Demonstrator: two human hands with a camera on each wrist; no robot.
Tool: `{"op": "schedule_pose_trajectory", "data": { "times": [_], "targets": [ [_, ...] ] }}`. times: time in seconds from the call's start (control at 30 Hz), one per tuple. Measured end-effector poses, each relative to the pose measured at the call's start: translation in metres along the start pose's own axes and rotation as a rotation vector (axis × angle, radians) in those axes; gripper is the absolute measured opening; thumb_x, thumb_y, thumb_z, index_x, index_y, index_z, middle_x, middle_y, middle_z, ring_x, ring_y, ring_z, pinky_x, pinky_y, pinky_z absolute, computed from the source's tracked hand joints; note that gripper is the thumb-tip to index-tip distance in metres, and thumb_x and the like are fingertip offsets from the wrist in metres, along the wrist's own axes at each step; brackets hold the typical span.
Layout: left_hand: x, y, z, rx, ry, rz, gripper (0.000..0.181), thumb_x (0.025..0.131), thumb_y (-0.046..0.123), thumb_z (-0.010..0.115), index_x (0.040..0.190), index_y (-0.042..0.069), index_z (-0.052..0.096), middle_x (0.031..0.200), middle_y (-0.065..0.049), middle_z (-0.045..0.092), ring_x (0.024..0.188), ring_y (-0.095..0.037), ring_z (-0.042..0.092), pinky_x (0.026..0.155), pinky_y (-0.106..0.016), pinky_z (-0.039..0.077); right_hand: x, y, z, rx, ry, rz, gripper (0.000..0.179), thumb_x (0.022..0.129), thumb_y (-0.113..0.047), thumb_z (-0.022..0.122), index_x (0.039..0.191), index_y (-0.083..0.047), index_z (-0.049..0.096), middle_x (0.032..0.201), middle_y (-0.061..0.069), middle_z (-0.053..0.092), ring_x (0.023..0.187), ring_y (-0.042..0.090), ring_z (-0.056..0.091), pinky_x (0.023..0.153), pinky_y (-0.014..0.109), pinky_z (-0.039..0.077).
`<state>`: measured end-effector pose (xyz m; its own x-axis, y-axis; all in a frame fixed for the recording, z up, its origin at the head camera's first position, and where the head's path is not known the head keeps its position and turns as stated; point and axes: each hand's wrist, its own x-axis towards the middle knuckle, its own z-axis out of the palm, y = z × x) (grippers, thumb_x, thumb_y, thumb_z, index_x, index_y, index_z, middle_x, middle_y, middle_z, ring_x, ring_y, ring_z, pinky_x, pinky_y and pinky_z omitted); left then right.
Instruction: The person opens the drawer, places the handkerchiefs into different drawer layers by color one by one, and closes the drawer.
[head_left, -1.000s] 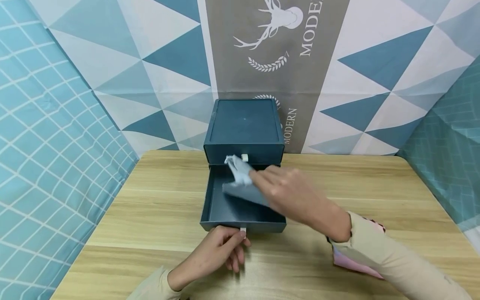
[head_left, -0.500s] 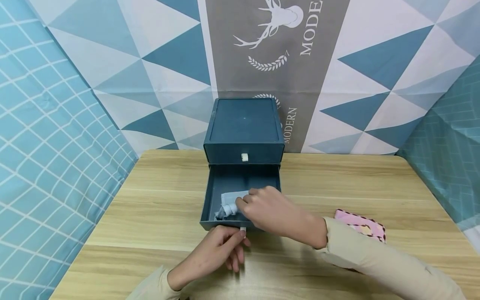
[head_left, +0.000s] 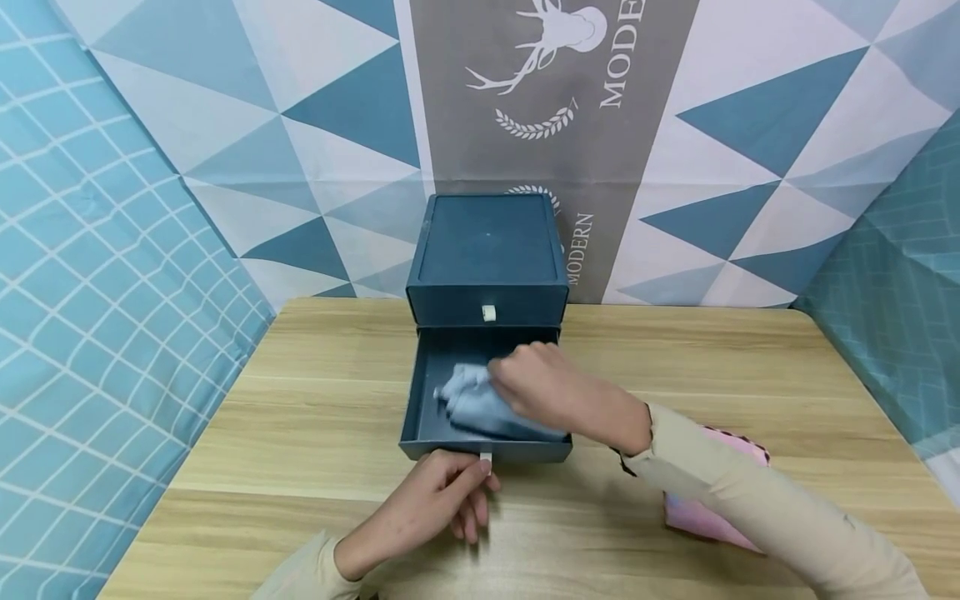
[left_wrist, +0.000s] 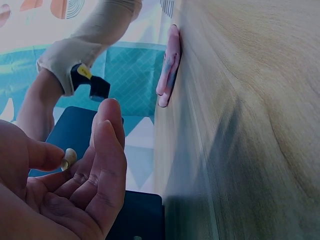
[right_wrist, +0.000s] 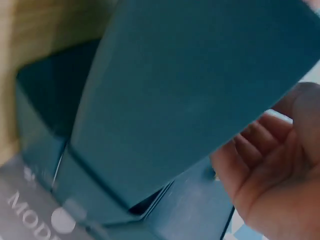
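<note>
The lower drawer (head_left: 528, 452) of a dark blue two-drawer cabinet (head_left: 487, 242) is pulled out toward me. At its front, my left hand (head_left: 446, 487) pinches the small whitish pull (left_wrist: 69, 158) between thumb and finger; the other fingers reach out below. A light blue-grey cloth (head_left: 483, 410), blurred by motion, lies bunched over the drawer's floor. My right hand (head_left: 551, 387) holds it from the right side, fingers curled, with the fingertips hidden in the head view. In the right wrist view the drawer's wall covers the cloth.
A folded pink cloth (head_left: 705, 517) with dark trim lies on the wooden table (head_left: 315, 400) at right, partly under my right sleeve. The upper drawer, with its own white pull (head_left: 489, 313), is closed. Patterned cloth walls stand behind and on both sides.
My right hand has brought the blue-grey cloth down into the drawer, then shifted it back a little and spread it toward the right. My left hand stays on the pull.
</note>
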<state>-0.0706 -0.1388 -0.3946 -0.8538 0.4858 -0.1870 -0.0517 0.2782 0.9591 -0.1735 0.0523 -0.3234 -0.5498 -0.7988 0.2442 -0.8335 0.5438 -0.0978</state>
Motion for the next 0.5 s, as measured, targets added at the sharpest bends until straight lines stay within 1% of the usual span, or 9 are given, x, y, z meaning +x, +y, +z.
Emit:
{"op": "schedule_pose_trajectory", "data": {
  "times": [0.1, 0.17, 0.23, 0.33, 0.4, 0.5],
  "targets": [
    [0.000, 0.001, 0.000, -0.004, 0.003, -0.008, 0.041, 0.108, 0.032, 0.045, 0.099, 0.000, 0.070, 0.071, -0.008, 0.070, 0.055, -0.021, 0.067, 0.048, -0.032, 0.055, 0.002, 0.006, -0.002, -0.115, 0.081, 0.041, 0.023, 0.096, -0.004, 0.058, 0.074, -0.009, 0.062, 0.050, -0.005, 0.034, 0.042, 0.007, 0.032, 0.040, 0.020, 0.022],
    [0.000, 0.002, 0.000, -0.006, 0.002, -0.014, 0.041, 0.108, 0.031, 0.045, 0.099, 0.000, 0.070, 0.071, -0.009, 0.070, 0.055, -0.022, 0.067, 0.048, -0.031, 0.055, 0.002, 0.005, -0.004, -0.112, 0.089, 0.052, 0.018, 0.097, -0.007, 0.059, 0.080, -0.007, 0.065, 0.050, -0.005, 0.037, 0.040, 0.006, 0.035, 0.038, 0.019, 0.024],
    [0.001, 0.002, 0.000, -0.008, 0.001, -0.014, 0.040, 0.108, 0.030, 0.045, 0.100, 0.000, 0.069, 0.072, -0.009, 0.070, 0.056, -0.022, 0.067, 0.048, -0.031, 0.055, 0.004, 0.000, -0.004, -0.039, 0.052, 0.042, 0.014, 0.098, -0.011, 0.060, 0.086, -0.006, 0.067, 0.053, -0.005, 0.044, 0.042, 0.005, 0.040, 0.039, 0.018, 0.031],
    [0.001, 0.002, -0.001, -0.014, 0.002, -0.011, 0.041, 0.108, 0.032, 0.045, 0.101, -0.001, 0.069, 0.072, -0.009, 0.070, 0.056, -0.021, 0.066, 0.048, -0.031, 0.055, 0.008, -0.008, -0.002, 0.088, -0.051, -0.008, 0.014, 0.100, -0.017, 0.061, 0.094, -0.008, 0.069, 0.059, -0.006, 0.052, 0.047, 0.002, 0.047, 0.046, 0.016, 0.040],
    [0.001, 0.001, -0.001, -0.016, -0.003, -0.008, 0.042, 0.108, 0.032, 0.044, 0.101, -0.001, 0.069, 0.073, -0.009, 0.070, 0.056, -0.021, 0.067, 0.049, -0.031, 0.055, 0.011, -0.012, 0.001, 0.113, -0.107, -0.049, 0.015, 0.100, -0.019, 0.061, 0.094, -0.010, 0.070, 0.062, -0.006, 0.056, 0.050, 0.001, 0.050, 0.050, 0.017, 0.043],
    [0.001, 0.000, -0.001, -0.013, -0.015, -0.006, 0.042, 0.108, 0.031, 0.043, 0.101, -0.002, 0.069, 0.072, -0.008, 0.070, 0.055, -0.019, 0.067, 0.049, -0.031, 0.056, 0.012, -0.013, 0.006, 0.126, -0.163, -0.091, 0.015, 0.100, -0.020, 0.062, 0.094, -0.013, 0.073, 0.068, -0.006, 0.063, 0.055, 0.000, 0.052, 0.057, 0.017, 0.046]
  ]
}}
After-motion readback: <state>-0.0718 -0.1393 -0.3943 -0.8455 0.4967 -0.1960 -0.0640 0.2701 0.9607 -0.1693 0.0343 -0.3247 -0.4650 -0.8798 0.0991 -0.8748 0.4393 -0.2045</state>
